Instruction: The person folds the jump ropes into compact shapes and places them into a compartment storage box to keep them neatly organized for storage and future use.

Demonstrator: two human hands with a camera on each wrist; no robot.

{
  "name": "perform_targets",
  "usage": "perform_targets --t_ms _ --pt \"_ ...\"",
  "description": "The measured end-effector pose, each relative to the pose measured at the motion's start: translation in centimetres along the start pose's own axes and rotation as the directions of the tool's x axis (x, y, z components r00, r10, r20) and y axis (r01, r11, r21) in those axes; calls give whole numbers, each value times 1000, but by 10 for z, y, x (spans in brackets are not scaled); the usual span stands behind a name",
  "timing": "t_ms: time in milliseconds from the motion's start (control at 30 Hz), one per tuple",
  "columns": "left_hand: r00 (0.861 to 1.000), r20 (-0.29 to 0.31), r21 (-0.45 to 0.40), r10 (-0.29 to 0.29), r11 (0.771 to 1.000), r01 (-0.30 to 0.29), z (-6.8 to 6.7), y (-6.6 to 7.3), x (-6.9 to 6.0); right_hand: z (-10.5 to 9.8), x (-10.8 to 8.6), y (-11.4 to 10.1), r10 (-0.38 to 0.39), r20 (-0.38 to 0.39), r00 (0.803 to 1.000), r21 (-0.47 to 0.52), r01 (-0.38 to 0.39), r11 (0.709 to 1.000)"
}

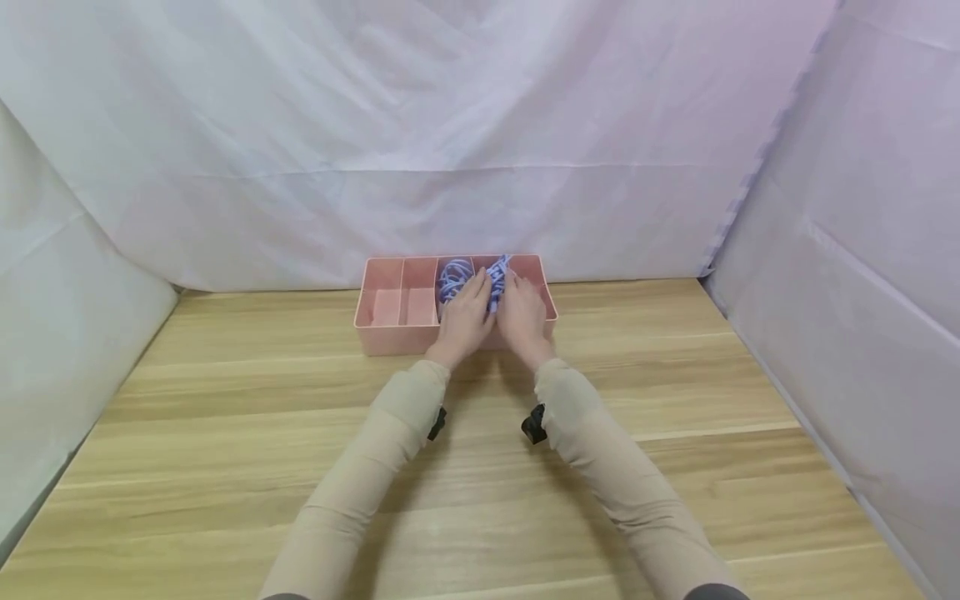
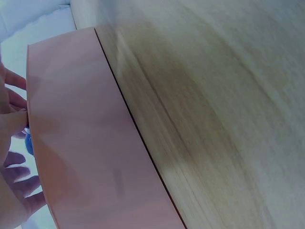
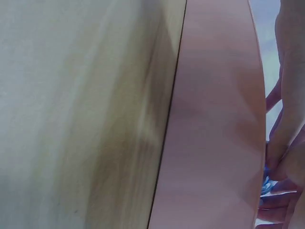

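A pink divided box [image 1: 401, 340] sits at the back of the table. One of its middle compartments holds a coil of blue cord [image 1: 454, 277]. Over the rightmost compartment, both hands grip a second blue cord bundle [image 1: 497, 275] from either side. The left hand [image 1: 467, 317] has it on the left, its wrist crossing the front rim. On the other side is the right hand [image 1: 522, 315]. In both wrist views the box's front wall [image 2: 86, 119] hides much of the cord, and only a bit of blue shows near the fingers [image 3: 274, 213].
The wooden table [image 1: 262, 417] spreads in front of the box and to both sides. A white curtain [image 1: 450, 108] hangs right behind the box, with further white cloth walls left and right. The two left compartments [image 1: 417, 306] show bare pink floors.
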State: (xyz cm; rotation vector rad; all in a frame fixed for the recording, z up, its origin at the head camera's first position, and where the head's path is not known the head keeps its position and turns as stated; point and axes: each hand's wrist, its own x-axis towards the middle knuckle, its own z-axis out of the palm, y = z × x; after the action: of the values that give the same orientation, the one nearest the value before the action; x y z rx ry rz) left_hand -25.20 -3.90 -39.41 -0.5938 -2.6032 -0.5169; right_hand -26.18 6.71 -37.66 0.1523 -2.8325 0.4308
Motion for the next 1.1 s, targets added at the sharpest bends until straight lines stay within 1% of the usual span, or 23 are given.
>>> perform_targets --t_ms 67,133,200,267,367,433,500,567,667,767,833,933,1033,1100 --pt "996 82 21 18 1000 -20 0 -1 0 4 0 2 -52 1 999 6 52 999" --pt "990 140 30 28 999 -32 0 -2 0 8 0 4 -111 -15 994 28 111 993" --pt "985 167 25 35 999 -40 -1 -4 -1 13 -1 7 -169 -30 985 32 170 985" --pt "982 183 -2 37 999 -38 -2 -6 -2 16 -1 10 -218 -36 975 23 219 975" --pt "977 212 -32 20 999 -14 -5 -9 -4 20 -2 13 -260 1 966 -36 260 965" --pt "973 233 -32 0 999 8 -8 -12 -7 21 -2 13 -265 26 964 -54 266 962" --pt "969 248 -15 -15 1000 19 -10 -14 -9 21 -2 13 -262 42 964 -63 264 962" --pt "965 259 3 -27 1000 27 -11 -15 -11 20 -2 13 -266 40 963 -56 268 962" --pt "964 266 25 -27 999 21 -12 -16 -12 20 -3 13 -281 50 958 -59 284 957" --pt "963 269 49 -12 999 -1 -12 -13 -12 20 -4 14 -300 85 950 -113 308 945" --pt "961 275 69 6 997 -26 -12 -11 -11 20 -4 15 -309 119 944 -174 326 929" --pt "956 291 88 26 995 -54 -11 -7 -11 20 -4 16 -333 156 930 -261 364 894" --pt "958 286 95 21 994 -50 -10 -5 -13 20 -3 16 -345 184 920 -303 387 871" --pt "960 280 101 21 994 -51 -9 -4 -14 20 -2 16 -346 200 917 -317 395 862"
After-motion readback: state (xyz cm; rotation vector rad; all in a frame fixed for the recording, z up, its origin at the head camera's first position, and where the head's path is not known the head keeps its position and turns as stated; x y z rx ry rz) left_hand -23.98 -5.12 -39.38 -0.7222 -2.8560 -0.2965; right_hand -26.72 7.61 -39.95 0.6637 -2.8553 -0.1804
